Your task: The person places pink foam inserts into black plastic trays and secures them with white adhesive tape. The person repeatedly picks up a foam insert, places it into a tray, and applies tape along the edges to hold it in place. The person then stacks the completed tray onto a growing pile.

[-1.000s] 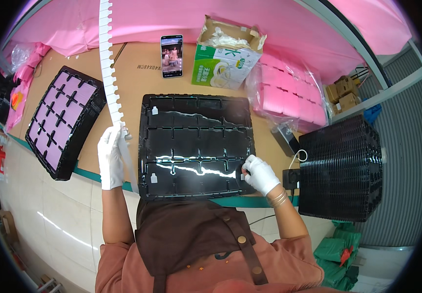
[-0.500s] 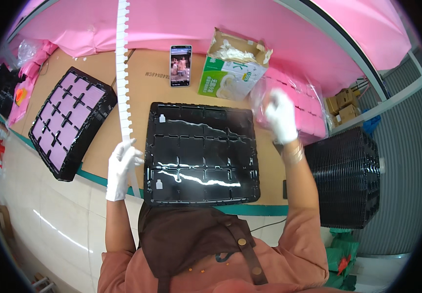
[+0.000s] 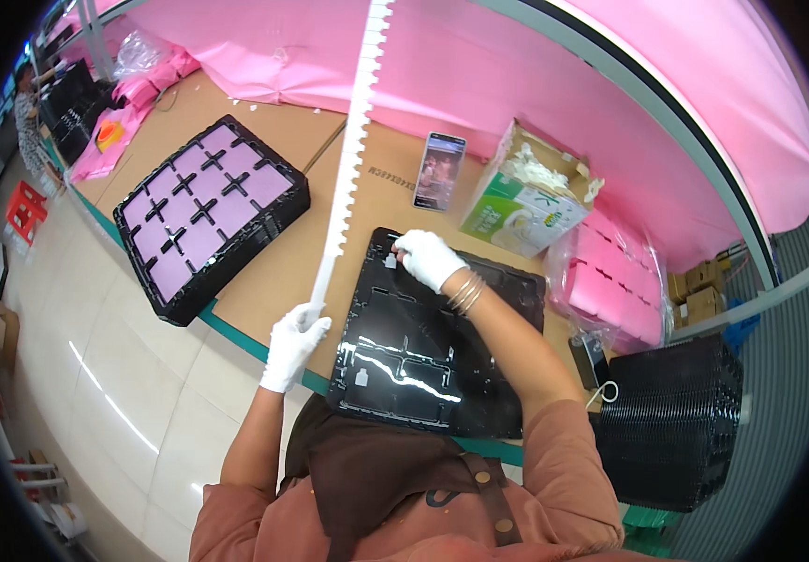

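My left hand (image 3: 296, 347), in a white glove, is closed around the lower end of a long white strip (image 3: 348, 173) with a notched edge. The strip rises across the table to the top of the view. My gloved right hand (image 3: 429, 260) rests at the far left corner of a shiny black plastic tray (image 3: 404, 356), fingers bent and pressed together. Beside its fingertips a small white bottle-shaped tag (image 3: 390, 262) lies on the tray. What the fingertips pinch, if anything, is hidden. A second tag (image 3: 361, 377) sits near the tray's front left.
On the left lies a black tray with purple foam panels (image 3: 208, 192). Behind stand a phone (image 3: 440, 171) and a green-and-white carton (image 3: 526, 201) with white material inside. To the right are wrapped pink foam (image 3: 610, 278) and stacked black trays (image 3: 671, 421). Another person (image 3: 30, 122) is far left.
My right hand has come from above the pink foam to the tray's far left corner. My left hand keeps its hold on the strip. The whole view has turned and shifted.
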`<action>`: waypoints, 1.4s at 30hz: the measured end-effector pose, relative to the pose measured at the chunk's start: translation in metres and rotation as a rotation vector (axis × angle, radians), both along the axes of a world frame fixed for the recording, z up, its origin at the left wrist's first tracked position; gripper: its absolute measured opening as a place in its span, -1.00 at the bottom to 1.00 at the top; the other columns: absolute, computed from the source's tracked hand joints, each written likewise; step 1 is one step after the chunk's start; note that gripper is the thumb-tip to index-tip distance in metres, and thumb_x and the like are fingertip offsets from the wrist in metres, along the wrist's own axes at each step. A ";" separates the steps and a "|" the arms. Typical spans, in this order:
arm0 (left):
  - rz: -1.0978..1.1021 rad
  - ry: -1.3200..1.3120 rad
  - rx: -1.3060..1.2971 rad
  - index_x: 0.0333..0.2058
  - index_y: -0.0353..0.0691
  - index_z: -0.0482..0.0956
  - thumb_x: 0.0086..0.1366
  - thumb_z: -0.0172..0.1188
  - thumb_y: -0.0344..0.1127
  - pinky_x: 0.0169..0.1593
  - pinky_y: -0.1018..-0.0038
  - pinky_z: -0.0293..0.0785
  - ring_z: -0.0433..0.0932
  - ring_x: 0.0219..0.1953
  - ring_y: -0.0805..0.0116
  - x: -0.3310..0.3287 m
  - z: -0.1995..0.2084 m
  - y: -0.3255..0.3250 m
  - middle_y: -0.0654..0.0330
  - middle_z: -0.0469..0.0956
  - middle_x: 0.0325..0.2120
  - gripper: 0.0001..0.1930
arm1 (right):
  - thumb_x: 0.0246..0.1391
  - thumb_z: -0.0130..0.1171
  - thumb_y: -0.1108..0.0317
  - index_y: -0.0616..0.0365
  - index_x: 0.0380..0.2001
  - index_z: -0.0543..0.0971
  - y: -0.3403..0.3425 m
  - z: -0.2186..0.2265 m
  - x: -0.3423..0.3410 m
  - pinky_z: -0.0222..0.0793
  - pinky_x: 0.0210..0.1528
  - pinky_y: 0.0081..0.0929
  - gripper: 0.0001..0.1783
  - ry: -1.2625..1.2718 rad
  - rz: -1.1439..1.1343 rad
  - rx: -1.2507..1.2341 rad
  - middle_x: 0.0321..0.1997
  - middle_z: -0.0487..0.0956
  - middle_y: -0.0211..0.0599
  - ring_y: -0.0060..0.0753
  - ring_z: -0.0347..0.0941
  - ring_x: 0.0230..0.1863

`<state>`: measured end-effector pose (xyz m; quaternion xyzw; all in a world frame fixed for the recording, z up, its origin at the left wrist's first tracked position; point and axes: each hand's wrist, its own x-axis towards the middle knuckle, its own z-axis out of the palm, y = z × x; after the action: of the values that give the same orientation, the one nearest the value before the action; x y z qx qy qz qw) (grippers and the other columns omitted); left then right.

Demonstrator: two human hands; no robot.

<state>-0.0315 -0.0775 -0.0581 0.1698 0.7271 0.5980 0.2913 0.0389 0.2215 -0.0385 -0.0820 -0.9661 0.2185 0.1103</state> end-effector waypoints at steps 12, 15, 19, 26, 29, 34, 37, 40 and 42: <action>0.012 0.156 -0.051 -0.15 -0.23 0.63 0.21 0.29 -0.31 -0.24 0.49 0.51 0.61 -0.40 0.44 -0.001 -0.003 -0.002 0.12 0.67 -0.42 -0.76 | -0.02 0.16 0.35 0.20 -0.43 0.59 -0.014 0.007 -0.023 0.49 -0.12 -0.12 -0.86 -0.300 -0.001 0.226 -0.30 0.58 0.02 0.05 0.56 -0.22; -0.018 0.196 -0.034 -0.15 -0.24 0.63 0.22 0.29 -0.32 -0.25 0.49 0.50 0.60 -0.40 0.44 -0.004 -0.006 -0.002 0.10 0.66 -0.43 -0.76 | -0.03 0.19 0.34 0.19 -0.44 0.60 -0.016 0.012 -0.002 0.48 -0.12 -0.12 -0.86 -0.248 0.020 0.180 -0.30 0.58 0.02 0.06 0.56 -0.25; -0.032 0.225 -0.028 -0.15 -0.25 0.62 0.22 0.28 -0.32 -0.26 0.49 0.50 0.60 -0.41 0.43 -0.007 -0.013 -0.003 0.09 0.66 -0.44 -0.76 | -0.14 0.15 0.46 0.13 -0.46 0.53 -0.009 0.072 0.022 0.46 -0.17 -0.15 -0.92 0.047 -0.117 0.189 -0.39 0.52 -0.08 0.01 0.52 -0.27; -0.031 0.112 -0.021 -0.11 -0.29 0.60 0.27 0.25 -0.33 -0.34 0.62 0.47 0.54 -0.43 0.61 -0.004 0.001 -0.002 0.30 0.61 -0.45 -0.75 | -0.04 0.12 0.45 0.15 -0.30 0.65 0.093 0.186 0.081 0.48 -0.13 -0.20 -0.79 0.181 -0.857 0.660 -0.20 0.59 -0.11 -0.05 0.54 -0.20; -0.007 0.124 -0.033 -0.13 -0.22 0.62 0.23 0.28 -0.26 -0.22 0.45 0.50 0.61 -0.36 0.37 -0.005 -0.009 -0.006 0.06 0.65 -0.38 -0.73 | -0.08 0.10 0.44 0.16 -0.41 0.67 0.037 0.156 0.075 0.48 -0.16 -0.19 -0.82 0.264 -0.469 0.480 -0.35 0.61 -0.09 -0.03 0.54 -0.25; -0.056 0.225 -0.015 -0.11 -0.24 0.61 0.24 0.26 -0.27 -0.21 0.47 0.48 0.58 -0.35 0.37 -0.006 -0.009 -0.005 0.09 0.63 -0.38 -0.73 | 0.00 0.14 0.43 0.09 -0.35 0.63 -0.121 0.053 0.081 0.51 -0.14 -0.24 -0.87 -0.172 0.222 -0.078 -0.29 0.60 -0.17 -0.11 0.56 -0.23; -0.059 0.254 0.026 -0.11 -0.28 0.60 0.26 0.25 -0.36 -0.33 0.58 0.46 0.52 -0.47 0.57 -0.008 -0.018 -0.007 0.23 0.61 -0.44 -0.76 | 0.08 0.07 0.38 0.10 -0.35 0.61 -0.158 0.025 0.081 0.52 -0.17 -0.22 -0.86 -0.395 0.202 -0.088 -0.29 0.57 -0.17 -0.08 0.55 -0.21; -0.051 0.230 0.025 -0.11 -0.28 0.60 0.26 0.25 -0.36 -0.33 0.58 0.46 0.52 -0.47 0.56 -0.007 -0.018 -0.007 0.23 0.61 -0.45 -0.76 | 0.05 0.10 0.37 0.12 -0.37 0.60 -0.164 0.019 0.081 0.52 -0.22 -0.24 -0.88 -0.376 0.210 0.053 -0.31 0.55 -0.16 -0.09 0.55 -0.26; -0.049 0.224 -0.003 -0.11 -0.27 0.60 0.26 0.25 -0.36 -0.33 0.58 0.47 0.52 -0.47 0.56 -0.006 -0.012 -0.006 0.23 0.61 -0.46 -0.77 | 0.04 0.11 0.37 0.13 -0.39 0.59 -0.165 0.019 0.080 0.52 -0.24 -0.24 -0.89 -0.387 0.229 0.117 -0.32 0.55 -0.16 -0.10 0.56 -0.28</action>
<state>-0.0371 -0.0840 -0.0698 0.2529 0.7516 0.5670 0.2229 0.1192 0.0566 -0.0197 -0.0059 -0.9833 0.1532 -0.0977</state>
